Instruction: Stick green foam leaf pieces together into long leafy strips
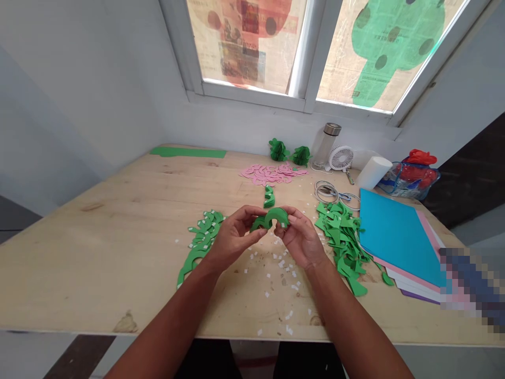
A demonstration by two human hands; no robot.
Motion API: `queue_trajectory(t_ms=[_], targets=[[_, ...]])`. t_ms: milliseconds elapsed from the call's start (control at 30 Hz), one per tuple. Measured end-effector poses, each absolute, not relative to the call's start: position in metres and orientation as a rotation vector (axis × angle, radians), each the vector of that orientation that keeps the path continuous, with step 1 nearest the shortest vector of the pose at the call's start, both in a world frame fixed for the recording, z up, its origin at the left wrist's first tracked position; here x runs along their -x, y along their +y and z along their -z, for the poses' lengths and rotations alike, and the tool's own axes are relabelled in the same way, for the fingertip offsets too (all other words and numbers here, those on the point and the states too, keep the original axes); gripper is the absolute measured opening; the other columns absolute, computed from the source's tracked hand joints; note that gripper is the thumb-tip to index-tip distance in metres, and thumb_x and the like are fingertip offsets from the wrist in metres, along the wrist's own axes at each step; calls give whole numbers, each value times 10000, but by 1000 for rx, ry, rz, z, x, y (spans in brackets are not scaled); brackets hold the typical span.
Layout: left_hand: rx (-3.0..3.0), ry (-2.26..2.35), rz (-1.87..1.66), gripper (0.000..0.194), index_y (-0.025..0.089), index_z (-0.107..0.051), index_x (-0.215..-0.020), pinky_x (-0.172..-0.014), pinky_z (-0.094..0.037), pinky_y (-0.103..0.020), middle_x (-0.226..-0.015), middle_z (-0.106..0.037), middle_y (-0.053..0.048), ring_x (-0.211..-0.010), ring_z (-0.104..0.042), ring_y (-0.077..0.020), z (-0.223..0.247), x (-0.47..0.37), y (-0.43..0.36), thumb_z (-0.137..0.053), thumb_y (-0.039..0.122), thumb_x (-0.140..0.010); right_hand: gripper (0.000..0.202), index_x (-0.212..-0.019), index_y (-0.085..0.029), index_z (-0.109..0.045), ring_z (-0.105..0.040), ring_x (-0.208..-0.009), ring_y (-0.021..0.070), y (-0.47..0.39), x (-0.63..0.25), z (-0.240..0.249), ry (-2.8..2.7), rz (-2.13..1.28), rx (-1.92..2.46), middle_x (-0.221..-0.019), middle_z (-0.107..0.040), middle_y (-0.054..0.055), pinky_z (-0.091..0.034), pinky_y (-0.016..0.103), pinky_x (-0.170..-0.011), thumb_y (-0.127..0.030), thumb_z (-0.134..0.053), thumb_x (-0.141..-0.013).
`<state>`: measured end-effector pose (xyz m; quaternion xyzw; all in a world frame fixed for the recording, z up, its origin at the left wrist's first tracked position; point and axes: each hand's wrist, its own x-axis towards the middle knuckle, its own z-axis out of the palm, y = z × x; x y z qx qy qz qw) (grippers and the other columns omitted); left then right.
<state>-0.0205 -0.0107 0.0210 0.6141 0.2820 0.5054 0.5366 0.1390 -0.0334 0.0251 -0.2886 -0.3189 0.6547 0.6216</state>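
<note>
Between both hands, above the table, is a curved green foam cutout (276,215) with a white tab near its right end. My left hand (241,229) pinches its left end, thumb below and fingers behind. At the right end, my right hand (302,234) grips it between thumb and fingers. Just beyond lies a small stacked green piece (269,196) with white tabs. Left of my left hand, several green cutouts (205,231) with white squares lie in a pile. Small white paper bits (282,263) are scattered on the wood beneath my hands.
Green scraps (343,237) heap on the right beside blue, pink and white sheets (398,231). Pink cutouts (272,173), two green paper shapes (278,150), a glass bottle (326,145), a small fan (341,158), a white roll (374,172) and tape rings (326,192) stand farther back.
</note>
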Motion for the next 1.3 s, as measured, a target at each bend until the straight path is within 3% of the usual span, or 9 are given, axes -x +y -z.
queue_trajectory(t_ms=[500, 1067, 1300], targets=[[-1773, 876, -1334, 242, 209, -523, -947, -713, -483, -281, -889, -561, -29, -765, -561, -141, -17, 13, -15, -635, 220, -733, 193, -845, -211, -644, -487, -638, 129, -34, -138, -25, -747, -1502, 672, -815, -607, 25, -419, 277, -616, -262, -672, -661], [-2083, 945, -1501, 173, 216, -511, -942, -788, -487, -295, -964, -627, -60, -900, -607, -170, -18, 14, -18, -560, 159, -787, 187, -823, -203, -661, -506, -646, 141, -34, -140, -28, -819, -1458, 710, -775, -612, 25, -413, 275, -601, -281, -661, -653], [-2159, 910, -1511, 168, 216, -523, -952, -786, -500, -293, -983, -639, -66, -930, -613, -174, -15, 13, -17, -551, 148, -802, 176, -822, -193, -673, -546, -716, 157, -33, -143, -30, -937, -1311, 806, -832, -654, 46, -419, 287, -662, -327, -615, -724]])
